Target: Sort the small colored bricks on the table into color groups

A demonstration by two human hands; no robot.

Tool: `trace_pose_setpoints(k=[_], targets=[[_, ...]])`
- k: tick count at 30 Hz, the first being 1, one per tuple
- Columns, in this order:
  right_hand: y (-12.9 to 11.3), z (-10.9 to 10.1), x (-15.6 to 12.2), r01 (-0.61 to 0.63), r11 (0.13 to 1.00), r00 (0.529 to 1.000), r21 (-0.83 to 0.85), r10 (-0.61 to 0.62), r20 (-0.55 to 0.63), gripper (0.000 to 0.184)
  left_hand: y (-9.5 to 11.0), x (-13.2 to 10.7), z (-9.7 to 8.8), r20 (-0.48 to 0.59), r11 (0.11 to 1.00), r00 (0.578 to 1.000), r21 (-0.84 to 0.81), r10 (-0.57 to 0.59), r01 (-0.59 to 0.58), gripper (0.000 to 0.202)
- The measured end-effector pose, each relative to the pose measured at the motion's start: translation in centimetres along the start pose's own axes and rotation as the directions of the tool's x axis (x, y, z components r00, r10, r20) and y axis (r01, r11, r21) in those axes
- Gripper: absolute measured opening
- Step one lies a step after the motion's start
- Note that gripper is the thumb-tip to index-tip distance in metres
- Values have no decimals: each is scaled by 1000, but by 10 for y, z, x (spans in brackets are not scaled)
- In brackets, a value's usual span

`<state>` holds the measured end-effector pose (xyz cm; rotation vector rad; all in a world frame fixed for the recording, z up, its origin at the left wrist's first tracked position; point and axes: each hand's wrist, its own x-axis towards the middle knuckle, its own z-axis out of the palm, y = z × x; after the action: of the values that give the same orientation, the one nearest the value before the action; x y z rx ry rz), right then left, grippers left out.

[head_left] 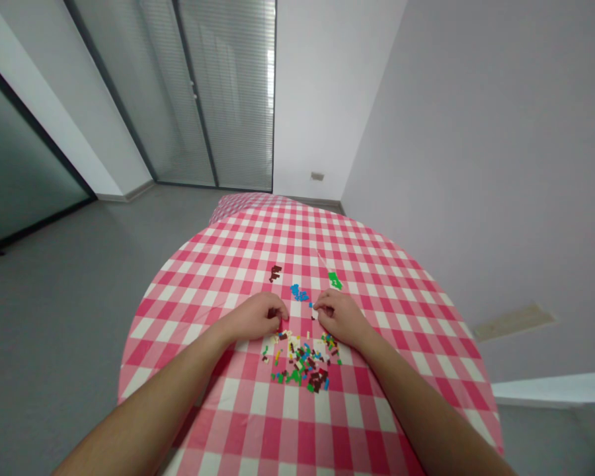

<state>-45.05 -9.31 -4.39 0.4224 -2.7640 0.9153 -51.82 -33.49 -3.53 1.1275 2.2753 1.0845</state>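
We observed the person's left hand (254, 317) and right hand (340, 317) resting at the centre of the frame, on a surface covered by a pink-and-white checked tablecloth (238, 416). The hands stood near each other, with a narrow gap between them. The left grip was curled downward, with the fingertips (279, 316) against the cloth; we could not tell whether it had hold of anything. The right grip was drawn in to a near-closed pinch, with the fingertips (317, 307) just beside a small blue plastic brick (310, 304); we could not tell whether it held a piece.

Directly below both hands lay a loose pile of small multicoloured plastic bricks (300, 365), just beside the wrists. Above the hands, three sorted groups lay apart on the cloth: dark brown plastic bricks (275, 272) at left, bright blue plastic bricks (300, 293) at centre, and bright green plastic bricks (335, 281) at right.

Beyond the surface, we noted a grey floor (54, 344) at the left of the frame, a glazed partition with slatted blinds (228, 92) at upper centre, and a pale wall (476, 165) at right.
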Motion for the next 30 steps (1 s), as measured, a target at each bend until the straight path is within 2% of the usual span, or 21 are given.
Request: trace_pose_setpoints(k=[8,16,23,26,30], targets=[[-3,5,-2,36,999,998,-24,-35,56,31,-1,0,1,11,1000,1000,-27,-12,13,29],[-1,5,-2,33,999,997,-29,-31,65,33,-1,0,1,23,999,1000,-29,-12,12,28],[-2,5,-2,23,1000,999,0,-23,48,31,0,-3,-5,49,998,998,-54,-32,35,26],[-6,1,-2,39,999,998,23,-40,45,25,3,-7,-10,81,1000,997,6,21,-22,20],[-18,-10,-6,100,993,982,56,-107,156,18,7,-8,-14,118,996,991,66,56,-64,16]])
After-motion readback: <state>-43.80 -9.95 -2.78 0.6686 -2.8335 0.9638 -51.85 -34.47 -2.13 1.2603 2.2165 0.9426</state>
